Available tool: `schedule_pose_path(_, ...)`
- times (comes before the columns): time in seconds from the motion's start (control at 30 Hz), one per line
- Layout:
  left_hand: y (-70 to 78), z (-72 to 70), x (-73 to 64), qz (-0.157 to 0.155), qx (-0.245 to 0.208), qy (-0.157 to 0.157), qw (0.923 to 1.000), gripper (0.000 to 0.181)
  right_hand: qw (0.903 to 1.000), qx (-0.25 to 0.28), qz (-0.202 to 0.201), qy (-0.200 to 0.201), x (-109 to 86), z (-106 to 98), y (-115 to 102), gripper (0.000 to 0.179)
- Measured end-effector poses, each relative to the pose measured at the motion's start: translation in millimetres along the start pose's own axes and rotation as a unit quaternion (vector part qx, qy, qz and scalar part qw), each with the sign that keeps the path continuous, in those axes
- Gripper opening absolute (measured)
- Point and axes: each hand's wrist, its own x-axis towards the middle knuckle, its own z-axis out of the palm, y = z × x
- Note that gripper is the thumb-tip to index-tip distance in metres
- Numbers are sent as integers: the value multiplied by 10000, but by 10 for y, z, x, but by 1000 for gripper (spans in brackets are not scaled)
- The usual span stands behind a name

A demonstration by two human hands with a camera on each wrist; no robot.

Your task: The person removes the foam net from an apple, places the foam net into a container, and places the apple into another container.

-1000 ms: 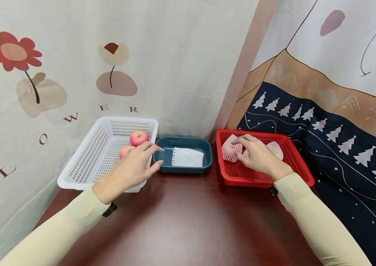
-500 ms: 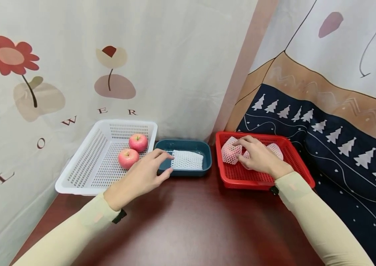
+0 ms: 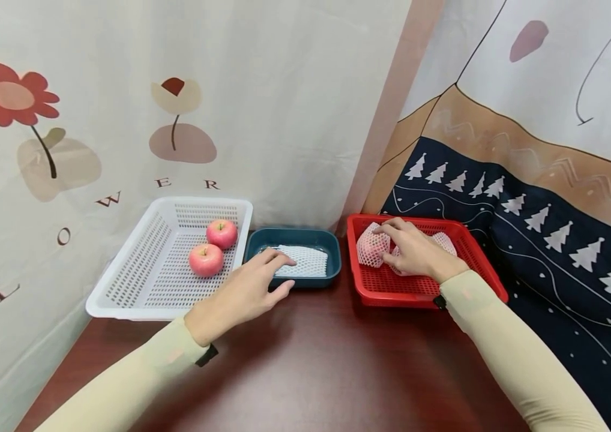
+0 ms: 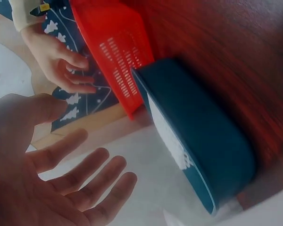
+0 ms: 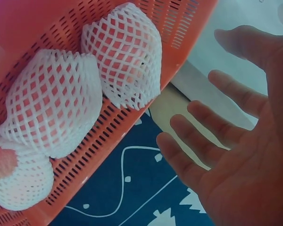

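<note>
My left hand [image 3: 246, 294] hovers at the near left side of a dark blue tray [image 3: 334, 241], fingers spread and relaxed, holding nothing. Inside that tray lies a flat white foam fruit net [image 3: 310, 261], partly covered by my fingers in the head view. Over the red basket [image 3: 481, 261] my right hand [image 3: 418, 251] hangs with loosely bent fingers and nothing in them. Below it are apples in foam nets: one netted apple [image 5: 125, 54] by the basket's end, another netted apple [image 5: 54, 101] in the middle, and a third netted apple [image 5: 23, 174] with its bare skin partly showing.
A white perforated basket [image 3: 116, 276] stands left of the tray with two bare apples, one apple [image 3: 221, 233] behind the other apple [image 3: 206, 260]. All containers sit on a dark red wooden table [image 3: 316, 354] against printed curtains [image 3: 294, 108].
My left hand has moved right, from beside the apples in the white basket to the blue tray's near edge. My right hand stays over the red basket. The head view has shifted slightly.
</note>
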Motion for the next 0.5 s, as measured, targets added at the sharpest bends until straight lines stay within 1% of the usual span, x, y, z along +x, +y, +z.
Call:
schedule_pose_path(0.27,101,77,17,-54,-112,-200,9997,44,9998,-101,-92,-160,52,14,20,67)
schedule_pose_path(0.37,116,119,26,30,-53,-219,9997,47,9996,-117,-108,-220,64,10,23,69)
schedule_pose_path(0.5,139,159,44,213,141,-180,9995,49,9994,-208,-151,-234,81,-2,24,72)
